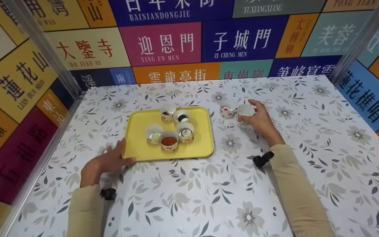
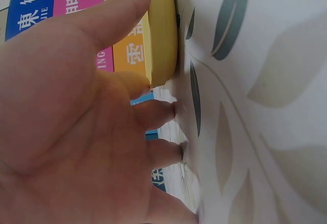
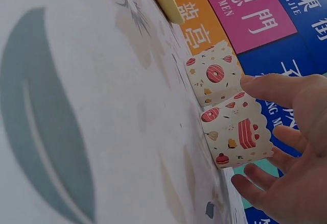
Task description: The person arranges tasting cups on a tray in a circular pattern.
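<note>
My left hand [image 1: 109, 158] is at the near left corner of a yellow tray [image 1: 140, 120]. Its thumb lies along the near rim, and the index finger meets the left side, with the other fingertips down at the table in the left wrist view. On the tray stand several paper baking cups, one with orange-red contents [image 1: 169, 142], others with dark or pale contents. To the right of the tray, my right hand [image 1: 260, 120] holds a paper cup [image 3: 237, 132] printed with cakes and doughnuts between thumb and fingers. A second printed cup [image 3: 212, 73] stands beside it.
A white tablecloth [image 1: 189, 204] with grey flowers and leaves covers the table. Panels with coloured name signs [image 1: 163, 42] stand along the back and both sides. Clear upright strips [image 1: 357, 42] mark the corners.
</note>
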Available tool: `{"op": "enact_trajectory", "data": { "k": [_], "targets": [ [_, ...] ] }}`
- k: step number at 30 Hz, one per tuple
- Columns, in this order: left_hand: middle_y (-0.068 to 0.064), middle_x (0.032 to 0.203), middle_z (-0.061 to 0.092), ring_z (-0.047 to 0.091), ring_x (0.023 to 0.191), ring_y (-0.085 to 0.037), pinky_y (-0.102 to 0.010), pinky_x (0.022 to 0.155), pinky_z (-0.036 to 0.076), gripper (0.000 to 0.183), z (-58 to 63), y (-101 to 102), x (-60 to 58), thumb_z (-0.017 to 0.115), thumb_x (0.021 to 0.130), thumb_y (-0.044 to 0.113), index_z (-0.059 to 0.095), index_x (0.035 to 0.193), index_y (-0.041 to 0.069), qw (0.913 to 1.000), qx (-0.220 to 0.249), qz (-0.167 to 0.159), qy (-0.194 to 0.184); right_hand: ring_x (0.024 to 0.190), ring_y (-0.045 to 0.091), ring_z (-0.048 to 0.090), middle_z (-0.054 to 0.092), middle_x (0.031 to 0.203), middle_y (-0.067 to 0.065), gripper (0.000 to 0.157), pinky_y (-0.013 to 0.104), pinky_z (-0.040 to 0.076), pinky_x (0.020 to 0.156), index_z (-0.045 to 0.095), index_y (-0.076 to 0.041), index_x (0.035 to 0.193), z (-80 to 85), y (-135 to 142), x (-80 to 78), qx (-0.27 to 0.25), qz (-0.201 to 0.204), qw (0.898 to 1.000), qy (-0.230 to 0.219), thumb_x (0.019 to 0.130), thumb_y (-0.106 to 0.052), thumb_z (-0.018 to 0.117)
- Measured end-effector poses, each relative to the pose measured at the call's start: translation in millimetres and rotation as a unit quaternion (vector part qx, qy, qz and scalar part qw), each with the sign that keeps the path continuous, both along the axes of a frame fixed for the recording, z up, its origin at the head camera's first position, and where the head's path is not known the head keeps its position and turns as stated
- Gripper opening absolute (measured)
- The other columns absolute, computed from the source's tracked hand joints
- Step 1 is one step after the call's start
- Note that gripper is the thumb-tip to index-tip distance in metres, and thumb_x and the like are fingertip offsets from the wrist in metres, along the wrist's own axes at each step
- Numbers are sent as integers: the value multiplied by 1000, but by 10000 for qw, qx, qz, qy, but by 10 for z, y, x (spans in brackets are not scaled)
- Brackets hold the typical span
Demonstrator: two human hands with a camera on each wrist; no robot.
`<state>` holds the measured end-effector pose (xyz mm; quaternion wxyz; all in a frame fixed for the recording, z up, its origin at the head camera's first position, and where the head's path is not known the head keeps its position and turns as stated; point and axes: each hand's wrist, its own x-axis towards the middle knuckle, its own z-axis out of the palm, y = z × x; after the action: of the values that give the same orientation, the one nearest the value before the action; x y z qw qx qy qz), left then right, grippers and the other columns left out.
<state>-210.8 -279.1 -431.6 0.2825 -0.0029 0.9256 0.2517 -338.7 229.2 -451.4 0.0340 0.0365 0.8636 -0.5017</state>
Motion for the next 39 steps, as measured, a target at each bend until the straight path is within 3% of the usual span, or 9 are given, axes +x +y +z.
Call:
{"op": "enact_trajectory", "data": {
  "k": [5, 9, 12, 14, 21, 32, 39],
  "targets": [
    [-17, 167, -17, -23, 150, -47, -71, 118, -6, 107, 5, 0, 9, 53, 94, 65, -15, 160, 15, 10000, 35, -28, -18, 148, 38, 29, 16, 167, 15, 90, 52, 32, 119, 22, -13, 160, -32, 11, -1, -35, 145, 9999, -56, 89, -20, 77],
    [-18, 167, -17, -23, 150, -48, -71, 118, -5, 108, 25, 3, 11, 54, 94, 64, -15, 160, 13, 10000, 85, -47, 0, 124, 31, 45, 16, 167, 16, 89, 46, 36, 113, 21, -11, 160, -48, 10, 5, -87, 212, 9997, -23, 90, -19, 75],
    [-17, 167, -17, -23, 150, -47, -72, 118, -5, 108, 41, 10, 10, 54, 94, 65, -15, 160, 14, 10000, 60, -26, -8, 107, 25, 47, 17, 167, 17, 89, 41, 41, 101, 19, -12, 161, -51, 11, 6, -64, 195, 9998, -60, 91, -19, 74],
    [-16, 167, -17, -23, 150, -47, -72, 118, -5, 108, 42, 10, 10, 54, 93, 65, -15, 160, 16, 10000, 36, 7, -24, 104, 23, 48, 18, 166, 18, 88, 38, 42, 96, 18, -11, 161, -53, 11, 7, -39, 195, 9998, -90, 92, -19, 73],
    [-16, 167, -18, -23, 150, -46, -72, 118, -5, 109, 27, 18, 9, 55, 92, 67, -15, 160, 18, 10000, 11, 87, -38, 121, 28, 48, 25, 163, 19, 90, 41, 43, 101, 15, -12, 161, -64, 12, 9, -128, 155, 9996, -211, 92, -17, 73],
    [-16, 168, -17, -22, 150, -47, -71, 118, -5, 106, 7, -5, 15, 53, 94, 64, -14, 160, 16, 10000, 53, -33, 29, 121, 30, 49, 16, 167, 20, 90, 46, 41, 109, 17, -13, 161, -66, 4, 14, -33, 55, 9997, -253, 92, -20, 74],
    [-18, 167, -17, -23, 149, -49, -71, 118, -5, 105, 25, -9, 9, 53, 96, 62, -16, 160, 13, 9998, 168, -124, 0, 132, 32, 46, 14, 168, 17, 91, 48, 38, 114, 18, -16, 161, -22, -6, 14, -175, 9, 9994, -293, 91, -21, 75]
  ]
}}
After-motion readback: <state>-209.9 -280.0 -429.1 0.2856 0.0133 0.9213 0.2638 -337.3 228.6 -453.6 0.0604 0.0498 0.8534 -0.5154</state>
